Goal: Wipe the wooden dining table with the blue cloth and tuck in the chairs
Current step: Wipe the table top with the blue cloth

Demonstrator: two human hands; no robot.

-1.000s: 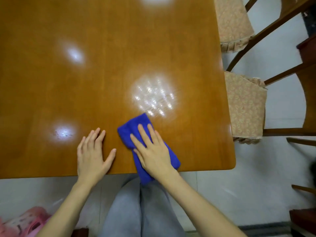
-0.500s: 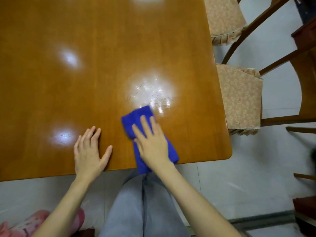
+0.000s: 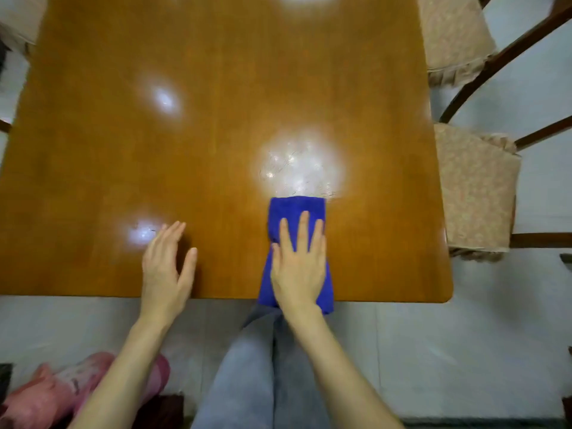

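With my right hand (image 3: 298,267) pressed flat, fingers straight and a bit spread, I've got the blue cloth (image 3: 295,218) pinned on the wooden table (image 3: 216,119) at the near edge, its near end hanging off. Left hand (image 3: 165,267) lies open on the bare wood beside it, holding nothing. Two cushioned chairs (image 3: 476,187) sit along the right side, seats partly sticking out.

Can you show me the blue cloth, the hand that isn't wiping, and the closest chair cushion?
blue cloth (image 3: 295,209): head view, its uncovered far end.
left hand (image 3: 164,267): head view, back of the hand.
nearest chair cushion (image 3: 476,187): head view, middle of the seat.
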